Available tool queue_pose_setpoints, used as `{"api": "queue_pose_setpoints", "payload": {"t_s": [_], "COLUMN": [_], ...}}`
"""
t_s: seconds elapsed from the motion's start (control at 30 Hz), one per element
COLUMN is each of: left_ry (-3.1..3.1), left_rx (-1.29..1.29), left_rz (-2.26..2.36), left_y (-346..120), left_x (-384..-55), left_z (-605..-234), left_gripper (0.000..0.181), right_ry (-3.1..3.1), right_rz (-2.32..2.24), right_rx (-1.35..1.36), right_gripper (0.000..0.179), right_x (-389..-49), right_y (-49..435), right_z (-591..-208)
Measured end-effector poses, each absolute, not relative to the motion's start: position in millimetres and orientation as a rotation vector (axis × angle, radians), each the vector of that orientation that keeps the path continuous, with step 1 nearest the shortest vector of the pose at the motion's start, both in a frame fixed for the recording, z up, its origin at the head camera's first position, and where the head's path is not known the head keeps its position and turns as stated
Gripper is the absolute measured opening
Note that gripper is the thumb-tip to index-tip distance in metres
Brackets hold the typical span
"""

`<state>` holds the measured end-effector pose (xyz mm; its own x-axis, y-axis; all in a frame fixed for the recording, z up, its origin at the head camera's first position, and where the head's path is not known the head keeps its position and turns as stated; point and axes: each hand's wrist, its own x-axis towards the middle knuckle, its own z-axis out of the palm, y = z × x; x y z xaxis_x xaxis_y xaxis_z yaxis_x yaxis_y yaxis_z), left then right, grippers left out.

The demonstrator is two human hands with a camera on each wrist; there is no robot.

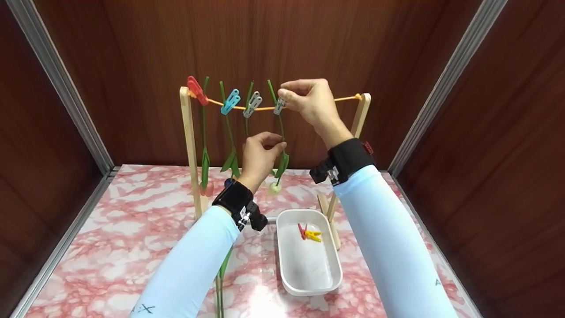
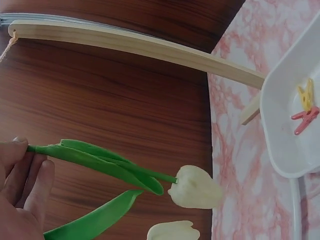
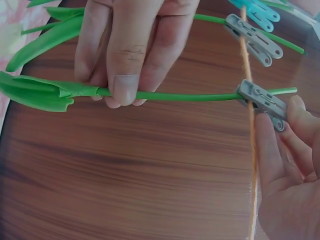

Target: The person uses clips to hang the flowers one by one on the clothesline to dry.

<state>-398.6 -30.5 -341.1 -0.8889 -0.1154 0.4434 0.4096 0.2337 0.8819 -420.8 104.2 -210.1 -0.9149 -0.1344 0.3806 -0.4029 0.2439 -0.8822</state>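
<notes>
- Near: pale-blue fabric sleeve (image 1: 388,238).
- Slender green stem (image 3: 190,97) pinched by left hand (image 1: 259,157).
- Grey plastic clothespin (image 3: 262,102), far, pinched by right hand (image 1: 315,100).
- Stem best steadied until firmly clipped.

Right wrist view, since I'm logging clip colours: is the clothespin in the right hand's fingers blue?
No, the clothespin that the right hand pinches is grey, and it clips a green stem to the orange cord.

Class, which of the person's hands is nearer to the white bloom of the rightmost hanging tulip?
Left. The left hand pinches the green stem above the white bloom; the right hand is higher up, gripping the gray clothespin on the orange string.
</notes>
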Motion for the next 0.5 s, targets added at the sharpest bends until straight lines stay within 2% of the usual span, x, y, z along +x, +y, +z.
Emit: {"api": "queue_pose_setpoints", "payload": {"t_s": [0.2, 0.5], "left_ry": [-2.101, -2.036], "left_rx": [-0.248, -0.212], "left_rz": [-1.681, -1.624], "left_y": [-29.2, -28.2], "left_x": [-397.9, -399.8], "left_z": [-341.2, -338.9], "left_gripper": [0.015, 0.011], "right_ry": [-2.316, -2.147], "right_rz": [1.704, 1.726], "right_rx": [0.463, 0.485], "right_gripper": [0.023, 0.011], "right_x": [-418.1, -416.6], "right_y": [101.7, 96.4], "right_z": [-207.9, -211.8]}}
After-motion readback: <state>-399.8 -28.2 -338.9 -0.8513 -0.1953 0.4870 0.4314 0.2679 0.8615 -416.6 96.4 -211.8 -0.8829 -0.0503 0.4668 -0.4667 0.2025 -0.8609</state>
